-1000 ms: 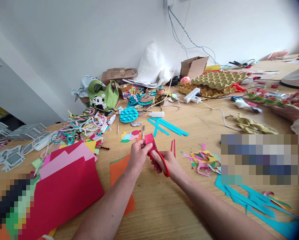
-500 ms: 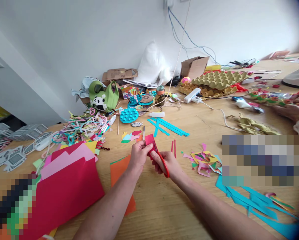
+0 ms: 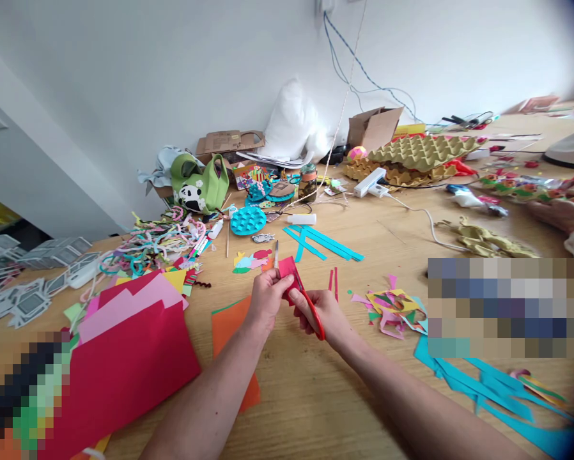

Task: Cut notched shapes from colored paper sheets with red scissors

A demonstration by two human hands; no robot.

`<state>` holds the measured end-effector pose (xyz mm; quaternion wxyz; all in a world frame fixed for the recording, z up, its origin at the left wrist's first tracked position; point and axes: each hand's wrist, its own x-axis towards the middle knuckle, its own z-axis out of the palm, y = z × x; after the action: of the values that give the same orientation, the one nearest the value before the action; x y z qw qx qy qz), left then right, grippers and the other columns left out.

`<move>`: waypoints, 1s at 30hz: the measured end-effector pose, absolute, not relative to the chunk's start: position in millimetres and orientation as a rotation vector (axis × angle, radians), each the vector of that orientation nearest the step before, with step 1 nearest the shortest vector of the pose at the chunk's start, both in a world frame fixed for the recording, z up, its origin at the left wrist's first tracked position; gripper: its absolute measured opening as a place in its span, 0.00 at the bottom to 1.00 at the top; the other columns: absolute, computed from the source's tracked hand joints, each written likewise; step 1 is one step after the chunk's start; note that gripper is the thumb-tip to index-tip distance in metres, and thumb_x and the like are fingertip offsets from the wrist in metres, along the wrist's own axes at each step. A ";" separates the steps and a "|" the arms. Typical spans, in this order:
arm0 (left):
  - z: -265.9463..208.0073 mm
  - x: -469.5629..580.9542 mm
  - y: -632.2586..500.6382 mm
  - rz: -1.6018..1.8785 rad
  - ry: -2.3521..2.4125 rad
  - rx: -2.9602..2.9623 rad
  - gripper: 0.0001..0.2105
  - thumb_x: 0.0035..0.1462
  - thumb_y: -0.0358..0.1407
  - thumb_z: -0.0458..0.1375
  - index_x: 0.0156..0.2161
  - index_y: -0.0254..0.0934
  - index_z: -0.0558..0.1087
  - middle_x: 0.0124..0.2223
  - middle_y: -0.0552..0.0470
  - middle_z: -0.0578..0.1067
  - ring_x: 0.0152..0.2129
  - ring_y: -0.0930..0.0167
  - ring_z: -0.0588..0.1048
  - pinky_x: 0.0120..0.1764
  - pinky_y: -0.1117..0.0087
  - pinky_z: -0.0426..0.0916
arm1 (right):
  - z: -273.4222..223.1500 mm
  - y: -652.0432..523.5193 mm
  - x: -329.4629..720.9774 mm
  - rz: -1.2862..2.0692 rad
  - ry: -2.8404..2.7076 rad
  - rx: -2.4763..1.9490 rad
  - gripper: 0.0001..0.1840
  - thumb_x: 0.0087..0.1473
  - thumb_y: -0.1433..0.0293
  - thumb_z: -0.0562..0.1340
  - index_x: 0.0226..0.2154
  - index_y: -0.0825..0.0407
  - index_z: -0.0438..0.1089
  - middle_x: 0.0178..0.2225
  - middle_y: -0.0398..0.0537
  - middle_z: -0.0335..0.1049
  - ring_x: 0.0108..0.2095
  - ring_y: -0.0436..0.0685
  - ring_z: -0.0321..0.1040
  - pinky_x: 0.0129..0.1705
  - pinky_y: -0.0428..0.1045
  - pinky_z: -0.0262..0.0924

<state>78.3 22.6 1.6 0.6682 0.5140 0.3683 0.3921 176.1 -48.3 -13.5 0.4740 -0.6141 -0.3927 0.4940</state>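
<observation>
My left hand point(image 3: 268, 297) pinches a small piece of red paper point(image 3: 287, 266) over the middle of the table. In my right hand point(image 3: 320, 311) are red-handled scissors point(image 3: 318, 319), their handle loops partly hidden by my fingers. The blades run along the paper, and one metal tip shows beyond my left fingers. Two thin red paper strips point(image 3: 333, 284) lie just past my right hand. Beneath my left forearm is an orange paper sheet point(image 3: 232, 326). Small fish-shaped paper cutouts point(image 3: 251, 262) rest beyond my left hand.
Stacked red and pink sheets point(image 3: 133, 351) lie at left. Blue paper strips point(image 3: 323, 243) are ahead, with paper scraps point(image 3: 392, 306) to the right. A green panda bag point(image 3: 198, 185), egg trays point(image 3: 424, 153) and a power strip point(image 3: 369, 182) stand farther back. Another person's hand point(image 3: 558, 214) is at far right.
Almost nothing differs. My hands, the scissors and the red paper keep nearly the same place; the view shifts very slightly.
</observation>
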 end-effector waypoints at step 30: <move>4.4 79.1 23.0 0.940 0.845 1.118 0.09 0.41 0.37 0.62 0.24 0.33 0.69 0.20 0.57 0.69 0.16 0.77 0.64 0.21 0.75 0.59 | -21.2 -47.5 174.7 1.184 -0.984 -1.496 0.27 0.42 0.46 0.61 0.17 0.55 0.63 0.10 0.41 0.60 0.10 0.46 0.55 0.11 0.42 0.46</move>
<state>79.1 23.0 4.4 0.6646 0.4950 0.3740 0.4164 174.7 -47.5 -21.2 0.4772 -0.6124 -0.4030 0.4846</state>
